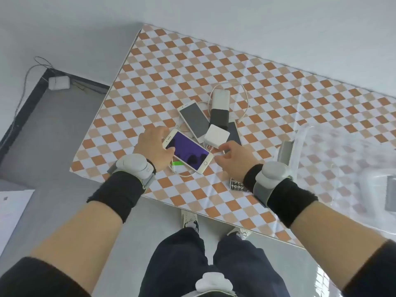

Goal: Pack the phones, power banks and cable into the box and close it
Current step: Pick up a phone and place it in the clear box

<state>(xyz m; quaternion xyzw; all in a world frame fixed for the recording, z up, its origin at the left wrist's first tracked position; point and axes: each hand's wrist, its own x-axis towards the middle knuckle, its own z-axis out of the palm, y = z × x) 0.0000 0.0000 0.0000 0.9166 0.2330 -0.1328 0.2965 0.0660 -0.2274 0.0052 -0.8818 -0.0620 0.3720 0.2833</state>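
A white phone with a dark purple screen lies near the table's front edge. My left hand grips its left end, thumb on the screen. My right hand hovers at its right end, fingers curled and apart, holding nothing. Behind it lie a second white phone, a white power bank, a dark power bank, a white square charger, a dark phone and a white cable looping around them. A keypad phone peeks out under my right wrist. The clear plastic box stands at the right.
The checkered table runs diagonally; its front edge is close to my legs and shoes. A grey latch sits on the box's left wall. On the floor at the left lie a white adapter and wires.
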